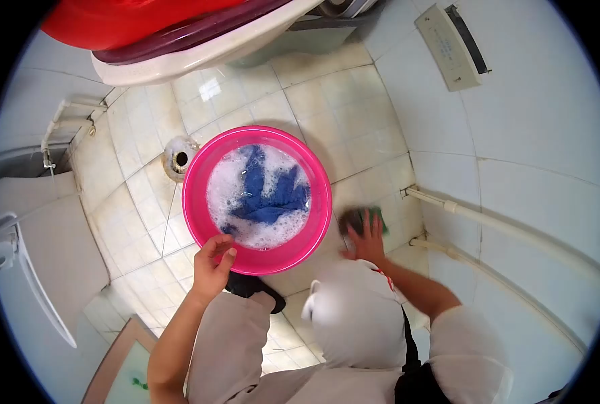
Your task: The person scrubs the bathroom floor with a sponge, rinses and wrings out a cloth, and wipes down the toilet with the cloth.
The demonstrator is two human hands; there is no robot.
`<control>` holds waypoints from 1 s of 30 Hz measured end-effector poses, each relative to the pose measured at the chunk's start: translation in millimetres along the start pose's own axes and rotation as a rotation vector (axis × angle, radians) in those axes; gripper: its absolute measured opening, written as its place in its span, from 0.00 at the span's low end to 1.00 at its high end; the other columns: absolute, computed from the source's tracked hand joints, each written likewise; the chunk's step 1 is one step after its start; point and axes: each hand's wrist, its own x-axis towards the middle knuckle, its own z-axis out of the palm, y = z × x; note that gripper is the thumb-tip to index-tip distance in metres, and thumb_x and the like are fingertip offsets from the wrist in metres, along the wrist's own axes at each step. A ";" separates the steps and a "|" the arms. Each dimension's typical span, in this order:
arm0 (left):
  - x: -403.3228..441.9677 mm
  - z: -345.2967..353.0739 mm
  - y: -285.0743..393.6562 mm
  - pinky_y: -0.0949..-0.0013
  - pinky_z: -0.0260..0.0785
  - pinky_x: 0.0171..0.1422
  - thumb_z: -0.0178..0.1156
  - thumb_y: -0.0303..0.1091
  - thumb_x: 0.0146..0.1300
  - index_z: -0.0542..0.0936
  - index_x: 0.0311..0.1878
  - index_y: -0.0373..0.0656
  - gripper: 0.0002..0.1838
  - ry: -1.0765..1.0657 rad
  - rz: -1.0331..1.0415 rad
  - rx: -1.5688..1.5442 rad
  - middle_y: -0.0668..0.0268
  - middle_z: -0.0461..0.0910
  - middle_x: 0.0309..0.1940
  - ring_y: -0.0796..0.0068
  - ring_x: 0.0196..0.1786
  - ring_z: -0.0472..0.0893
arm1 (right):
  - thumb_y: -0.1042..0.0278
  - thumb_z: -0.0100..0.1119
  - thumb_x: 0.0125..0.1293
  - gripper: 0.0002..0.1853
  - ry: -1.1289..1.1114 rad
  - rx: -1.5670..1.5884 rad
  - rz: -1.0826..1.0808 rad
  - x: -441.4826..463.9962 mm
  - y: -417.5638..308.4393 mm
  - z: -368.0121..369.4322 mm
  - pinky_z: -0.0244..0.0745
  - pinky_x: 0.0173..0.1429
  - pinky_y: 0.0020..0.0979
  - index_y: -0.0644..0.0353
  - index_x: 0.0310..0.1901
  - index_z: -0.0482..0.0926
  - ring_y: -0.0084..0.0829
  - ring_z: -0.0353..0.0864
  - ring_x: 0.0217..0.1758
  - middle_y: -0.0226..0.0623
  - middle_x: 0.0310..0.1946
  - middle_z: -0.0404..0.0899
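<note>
Head view: I see the left hand (212, 268) at the rim of a round pink plastic basin (322, 195), fingers curled; grip, cannot tell. Rumpled blue cloth (269, 202) lies in white suds (224, 182). Right hand (367, 244): fingers spread over a blurred dark-and-green object (350, 219); clamping, cannot tell.

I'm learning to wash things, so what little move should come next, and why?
Maybe the left hand should reach in and grasp the blue cloth, since it lies in foamy water, that hand is at the pink basin, and the right hand is at a blurred dark-and-green object outside.
</note>
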 end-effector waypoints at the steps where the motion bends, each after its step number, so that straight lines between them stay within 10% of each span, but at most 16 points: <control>1: -0.7 3.1 -0.1 0.69 0.74 0.60 0.63 0.29 0.68 0.77 0.56 0.32 0.16 -0.004 -0.006 0.009 0.58 0.84 0.47 0.70 0.53 0.83 | 0.41 0.63 0.61 0.35 -0.034 0.153 0.067 53.6 -9.6 -25.4 0.44 0.76 0.71 0.39 0.69 0.73 0.74 0.46 0.77 0.62 0.78 0.45; 4: -3.3 5.7 -1.2 0.66 0.74 0.61 0.63 0.28 0.67 0.77 0.56 0.32 0.17 0.019 -0.008 0.029 0.57 0.84 0.47 0.68 0.53 0.83 | 0.43 0.58 0.64 0.32 0.310 -0.311 -0.043 260.9 24.2 39.1 0.46 0.76 0.70 0.35 0.71 0.72 0.72 0.48 0.77 0.58 0.78 0.47; 7: -17.5 -0.8 6.6 0.65 0.74 0.61 0.64 0.28 0.66 0.78 0.57 0.32 0.18 0.046 0.056 0.162 0.56 0.84 0.47 0.67 0.53 0.83 | 0.50 0.58 0.66 0.30 0.149 -0.017 0.076 360.1 1.7 -4.8 0.50 0.76 0.65 0.33 0.71 0.70 0.66 0.53 0.76 0.56 0.77 0.52; 12: -63.7 -29.6 41.6 0.63 0.73 0.61 0.64 0.28 0.64 0.78 0.57 0.34 0.18 0.109 0.141 0.298 0.57 0.84 0.49 0.64 0.54 0.83 | 0.53 0.63 0.60 0.34 0.197 0.038 -0.042 193.4 17.1 2.2 0.48 0.77 0.66 0.38 0.71 0.71 0.67 0.51 0.77 0.55 0.79 0.45; 17: -104.6 -59.4 40.2 0.61 0.74 0.61 0.64 0.27 0.65 0.79 0.56 0.34 0.17 0.262 0.053 0.213 0.56 0.84 0.50 0.63 0.54 0.83 | 0.45 0.69 0.57 0.39 -0.216 0.075 0.155 -68.1 4.0 -33.8 0.46 0.75 0.70 0.43 0.71 0.71 0.76 0.45 0.77 0.63 0.79 0.41; 23: -101.8 -99.3 11.0 0.62 0.77 0.57 0.63 0.32 0.67 0.79 0.55 0.34 0.17 0.230 0.023 0.378 0.54 0.85 0.47 0.63 0.50 0.85 | 0.51 0.63 0.63 0.34 0.103 0.092 0.084 134.3 14.9 2.2 0.43 0.76 0.70 0.41 0.72 0.70 0.74 0.44 0.77 0.59 0.80 0.42; 26: -55.1 -116.4 2.0 0.62 0.78 0.55 0.64 0.34 0.66 0.79 0.56 0.35 0.19 0.175 0.055 0.561 0.52 0.85 0.48 0.61 0.49 0.86 | 0.54 0.54 0.70 0.30 -0.219 0.089 0.191 257.7 -0.8 -24.6 0.43 0.79 0.63 0.34 0.74 0.65 0.66 0.43 0.80 0.55 0.81 0.41; 30: 21.9 -120.8 28.0 0.62 0.76 0.55 0.64 0.35 0.66 0.77 0.61 0.36 0.22 0.103 0.082 0.717 0.54 0.85 0.49 0.65 0.50 0.85 | 0.46 0.61 0.65 0.35 -0.128 -0.081 0.119 223.3 4.7 -23.3 0.42 0.81 0.58 0.36 0.73 0.67 0.62 0.42 0.81 0.54 0.81 0.41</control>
